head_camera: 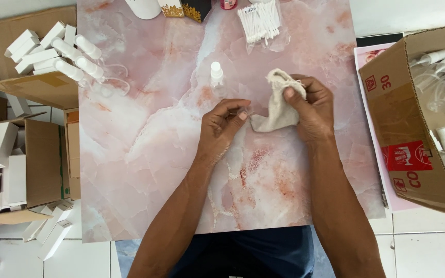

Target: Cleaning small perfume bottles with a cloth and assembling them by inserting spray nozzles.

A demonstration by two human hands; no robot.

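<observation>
The head camera looks straight down on a pink marbled table. The right hand is closed around a small beige cloth pouch, thumb pressed on its gathered upper edge, while the pouch's lower end hangs out to the left, just above the table. The left hand sits just left of the pouch, fingers curled in with thumb and forefinger pinched together near the pouch's lower corner; whether they grip anything is too small to tell. Just beyond the left hand, a clear spray bottle with a white cap lies on the table. At the far edge lies a bundle of cotton swabs. At the far left, more capped bottles lie beside a cardboard box of small white cartons. On the right, an open cardboard box holds further clear bottles.
</observation>
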